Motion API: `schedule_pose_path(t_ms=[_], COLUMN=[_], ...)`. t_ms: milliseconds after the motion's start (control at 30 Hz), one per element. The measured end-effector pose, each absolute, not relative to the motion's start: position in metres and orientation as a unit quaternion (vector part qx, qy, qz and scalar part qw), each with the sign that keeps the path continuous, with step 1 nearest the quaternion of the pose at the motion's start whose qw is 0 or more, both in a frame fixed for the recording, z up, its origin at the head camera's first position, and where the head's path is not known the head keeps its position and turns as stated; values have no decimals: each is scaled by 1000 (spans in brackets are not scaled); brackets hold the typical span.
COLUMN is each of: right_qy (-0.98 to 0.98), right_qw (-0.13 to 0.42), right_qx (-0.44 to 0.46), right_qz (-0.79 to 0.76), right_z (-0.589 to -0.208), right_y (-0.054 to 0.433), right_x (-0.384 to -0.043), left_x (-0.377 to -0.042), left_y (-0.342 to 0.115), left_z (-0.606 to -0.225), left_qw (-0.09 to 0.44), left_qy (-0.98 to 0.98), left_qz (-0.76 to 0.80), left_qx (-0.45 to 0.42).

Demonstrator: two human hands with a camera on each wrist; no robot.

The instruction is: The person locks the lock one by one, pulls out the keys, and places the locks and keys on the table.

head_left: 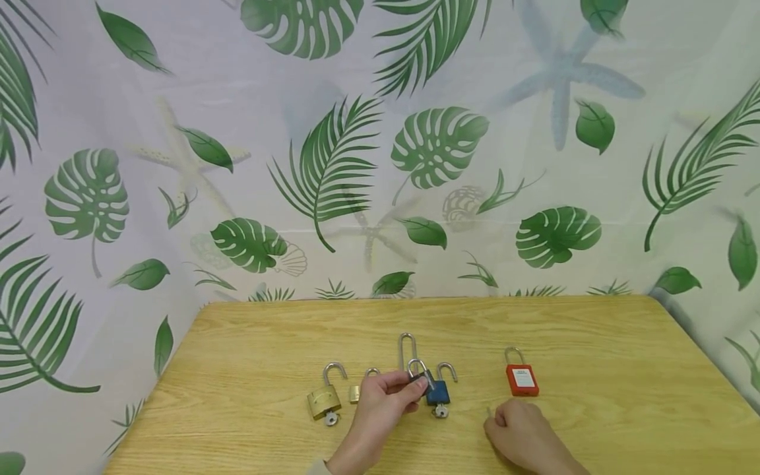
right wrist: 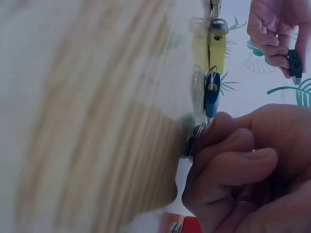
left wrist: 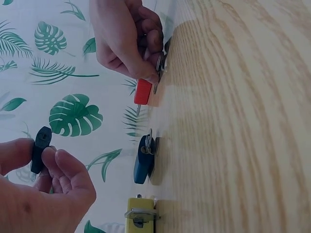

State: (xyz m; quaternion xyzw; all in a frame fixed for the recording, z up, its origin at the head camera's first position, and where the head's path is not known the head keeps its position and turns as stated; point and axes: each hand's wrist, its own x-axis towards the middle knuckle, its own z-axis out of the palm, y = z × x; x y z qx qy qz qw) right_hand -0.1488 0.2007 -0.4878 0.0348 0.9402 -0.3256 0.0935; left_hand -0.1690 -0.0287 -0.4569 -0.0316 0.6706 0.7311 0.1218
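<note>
My left hand [head_left: 380, 412] pinches a small black padlock [left wrist: 41, 150] between thumb and fingers, raised above the table. Its keyhole end shows in the left wrist view; whether its shackle is closed I cannot tell. My right hand [head_left: 528, 432] is low near the tabletop, its curled fingers gripping a key ring [right wrist: 197, 138] with keys mostly hidden. Just beyond it lies a red padlock [head_left: 522, 380] with a white label. Beside the left hand lies a blue padlock [head_left: 438, 394], shackle swung open, keys at its base.
A large brass padlock [head_left: 324, 401] with open shackle and keys lies on the left. A smaller brass padlock [head_left: 354, 394] is partly covered by the left hand, as is a padlock with a long shackle [head_left: 407, 349]. The wooden table [head_left: 267, 330] meets a leaf-patterned cloth [head_left: 356, 277].
</note>
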Motion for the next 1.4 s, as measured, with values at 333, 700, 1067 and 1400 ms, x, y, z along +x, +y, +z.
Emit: schedule_pose_path(t_ms=[333, 700, 1067, 1400], right_qy=[941, 923, 924, 927], right_qw=[82, 98, 107, 107], right_qx=[33, 81, 97, 99], right_qz=[-327, -363, -353, -345], right_z=[-475, -415, -401, -408], right_y=[203, 247, 286, 297], right_x=[-149, -147, -140, -135], left_x=[-171, -191, -213, -226], left_y=[-26, -6, 34, 52], left_z=[-459, -458, -462, -470], left_qw=[124, 106, 114, 123], left_qy=[693, 769, 858, 897], left_qz=[710, 627, 483, 376], left_qx=[-20, 71, 131, 199])
